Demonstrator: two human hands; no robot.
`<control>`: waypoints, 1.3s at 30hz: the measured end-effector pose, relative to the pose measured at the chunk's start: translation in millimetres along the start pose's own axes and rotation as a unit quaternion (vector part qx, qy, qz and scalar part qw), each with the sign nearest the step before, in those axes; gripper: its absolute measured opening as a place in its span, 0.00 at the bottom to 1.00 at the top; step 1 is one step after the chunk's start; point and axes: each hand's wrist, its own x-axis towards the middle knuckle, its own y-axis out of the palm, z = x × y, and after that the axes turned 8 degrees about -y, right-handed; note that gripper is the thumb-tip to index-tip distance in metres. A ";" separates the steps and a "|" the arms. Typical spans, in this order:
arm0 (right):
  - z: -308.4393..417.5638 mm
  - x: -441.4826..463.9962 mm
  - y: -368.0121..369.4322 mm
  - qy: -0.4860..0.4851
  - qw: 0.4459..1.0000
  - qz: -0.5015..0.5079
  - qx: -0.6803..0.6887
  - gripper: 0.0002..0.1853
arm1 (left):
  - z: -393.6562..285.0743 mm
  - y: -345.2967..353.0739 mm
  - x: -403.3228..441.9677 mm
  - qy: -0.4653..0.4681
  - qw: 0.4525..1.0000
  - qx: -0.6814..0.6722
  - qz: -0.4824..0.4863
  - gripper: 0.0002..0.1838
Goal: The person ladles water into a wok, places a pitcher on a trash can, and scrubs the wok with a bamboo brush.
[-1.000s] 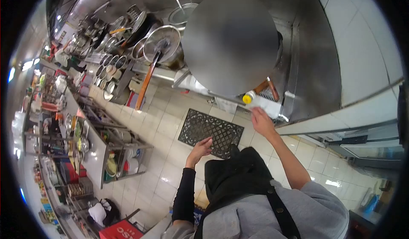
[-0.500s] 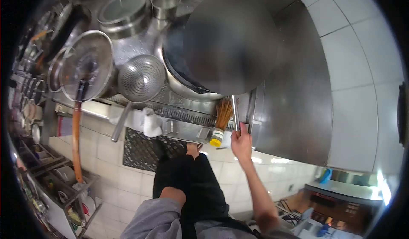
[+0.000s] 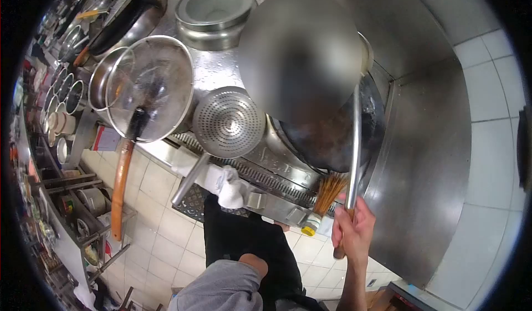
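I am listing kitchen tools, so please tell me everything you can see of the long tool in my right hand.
The long tool has a straight, shiny shaft that looks like metal, and a brown grip that looks like wood. The right hand is closed around the grip, whose end shows below. From there the shaft runs up the picture, across the dark wok. Its far end is lost in blur, so I cannot tell its head, or whether it touches the wok.

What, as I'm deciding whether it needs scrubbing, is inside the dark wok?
Inside the wok, brownish patches show, food or residue unclear; a metal handle crosses it. Blurring hides much of the rest.
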 end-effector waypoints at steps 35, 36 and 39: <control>111.1 -12.0 119.5 0.155 0.851 0.043 0.500 0.15 | 102.4 -628.7 -265.2 -0.050 0.986 -0.114 -0.109 0.22; 109.1 -23.1 106.6 0.153 0.861 0.025 0.485 0.15 | 98.8 -632.8 -268.6 -0.046 0.988 -0.108 -0.096 0.21; 102.7 -51.2 76.7 0.136 0.915 -0.059 0.375 0.15 | 103.9 -644.7 -282.8 -0.042 0.993 -0.086 -0.073 0.20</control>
